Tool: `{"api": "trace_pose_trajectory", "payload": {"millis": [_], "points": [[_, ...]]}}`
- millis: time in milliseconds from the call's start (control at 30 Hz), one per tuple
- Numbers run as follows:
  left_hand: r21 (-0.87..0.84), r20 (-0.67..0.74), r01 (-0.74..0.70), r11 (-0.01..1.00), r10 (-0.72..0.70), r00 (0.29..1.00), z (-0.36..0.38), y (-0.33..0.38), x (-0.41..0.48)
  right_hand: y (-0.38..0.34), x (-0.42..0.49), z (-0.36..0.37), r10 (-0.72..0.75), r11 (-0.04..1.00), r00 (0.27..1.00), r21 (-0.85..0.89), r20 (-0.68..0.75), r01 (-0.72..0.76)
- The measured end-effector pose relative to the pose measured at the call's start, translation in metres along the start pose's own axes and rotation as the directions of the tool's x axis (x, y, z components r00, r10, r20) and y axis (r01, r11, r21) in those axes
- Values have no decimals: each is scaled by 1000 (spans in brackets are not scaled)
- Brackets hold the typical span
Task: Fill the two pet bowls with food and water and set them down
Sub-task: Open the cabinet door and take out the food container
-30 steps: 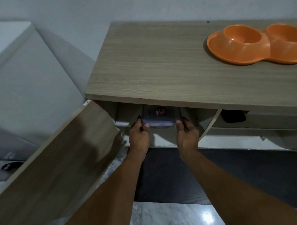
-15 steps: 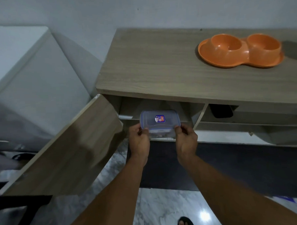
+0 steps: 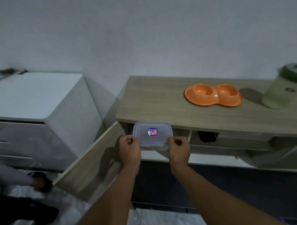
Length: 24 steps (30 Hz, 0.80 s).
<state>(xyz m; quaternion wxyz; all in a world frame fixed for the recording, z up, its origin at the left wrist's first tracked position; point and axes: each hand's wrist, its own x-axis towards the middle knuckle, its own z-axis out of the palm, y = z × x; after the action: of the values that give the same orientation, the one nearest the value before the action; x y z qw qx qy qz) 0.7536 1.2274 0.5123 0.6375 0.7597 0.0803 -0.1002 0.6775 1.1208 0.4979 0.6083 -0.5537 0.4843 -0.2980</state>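
Observation:
A clear plastic container [image 3: 152, 134] with a blue-rimmed lid and a small label is held level in front of the open cabinet. My left hand [image 3: 130, 150] grips its near left corner and my right hand [image 3: 178, 150] grips its near right corner. Its contents are hidden by the lid. An orange double pet bowl [image 3: 213, 97] sits on the wooden cabinet top [image 3: 161, 103], up and to the right of the container. Both bowl wells look bare inside.
A pale green jug [image 3: 279, 93] with a dark lid stands at the right edge of the cabinet top. The cabinet's left door [image 3: 92, 164] hangs open toward me. A white appliance [image 3: 33, 109] stands to the left. A dark object [image 3: 206, 136] lies inside the cabinet.
Both hands have drawn the container out of the cabinet and lifted it to the level of the top's front edge. The view has pulled back and up, bringing the jug into sight.

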Motion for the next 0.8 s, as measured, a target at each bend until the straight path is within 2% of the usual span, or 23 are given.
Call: {"api": "trace_pose_trajectory", "payload": {"millis": [133,233,367,533,667,800], "points": [[52,26,-101,994,100,995,-3,58,5,-53,2,2,-59,998,998,16,30,58],[122,84,-134,983,125,989,5,93,15,-88,14,6,-119,993,992,17,33,118],[166,161,-183,969,157,974,23,129,23,-120,44,9,-165,981,983,-95,76,172],[203,212,-145,968,101,972,56,147,49,-146,85,10,-196,967,970,-136,142,215],[205,239,-103,973,53,970,92,143,78,-152,133,21,-167,960,970,-196,176,201],[225,207,-61,973,14,978,131,130,124,-153,188,40,-138,941,962,-271,236,201]]}}
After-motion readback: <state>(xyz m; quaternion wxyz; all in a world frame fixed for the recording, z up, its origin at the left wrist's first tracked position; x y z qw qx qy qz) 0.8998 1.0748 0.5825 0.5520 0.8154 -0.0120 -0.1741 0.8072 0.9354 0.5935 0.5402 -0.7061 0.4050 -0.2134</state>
